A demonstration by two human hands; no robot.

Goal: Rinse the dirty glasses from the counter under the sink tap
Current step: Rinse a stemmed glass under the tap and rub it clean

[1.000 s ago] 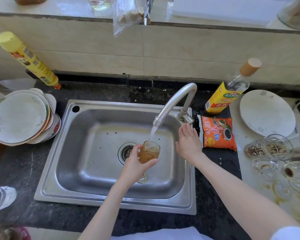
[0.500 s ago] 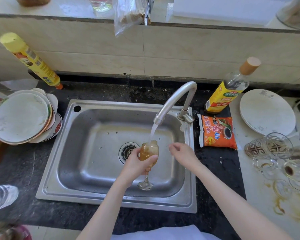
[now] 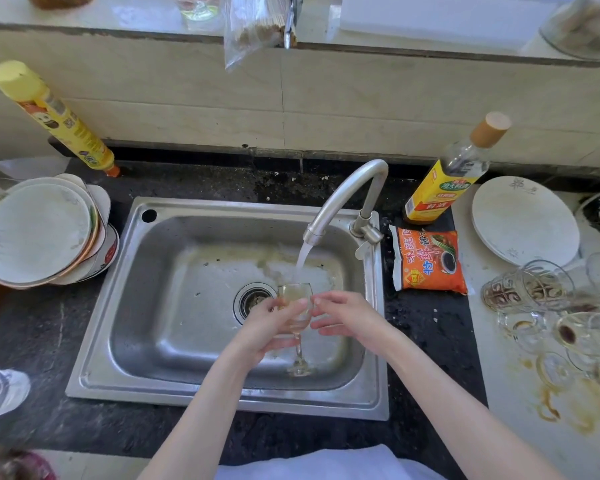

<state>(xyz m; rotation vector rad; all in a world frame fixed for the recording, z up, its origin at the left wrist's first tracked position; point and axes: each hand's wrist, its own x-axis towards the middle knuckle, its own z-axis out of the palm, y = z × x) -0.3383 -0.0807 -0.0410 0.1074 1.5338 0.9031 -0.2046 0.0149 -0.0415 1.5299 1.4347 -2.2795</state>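
A stemmed wine glass [image 3: 294,296] stands upright over the steel sink [image 3: 174,341], under the running tap [image 3: 340,199]. Water pours into its bowl, which holds pale yellowish liquid. My left hand [image 3: 269,323] is shut on the bowl from the left. My right hand [image 3: 347,315] is at the bowl's right side, fingertips touching it, fingers spread. Several dirty glasses [image 3: 527,289] with brown stains lie and stand on the white counter at the right.
A stack of plates [image 3: 35,233] sits left of the sink. A yellow bottle [image 3: 54,116] leans on the wall. An oil bottle [image 3: 444,181], an orange sauce packet [image 3: 428,259] and a white plate [image 3: 523,220] are right of the tap. Brown ring stains [image 3: 551,400] mark the counter.
My right hand left the tap handle and came to the glass's right side. The liquid in the glass has paled from brown to light yellow.
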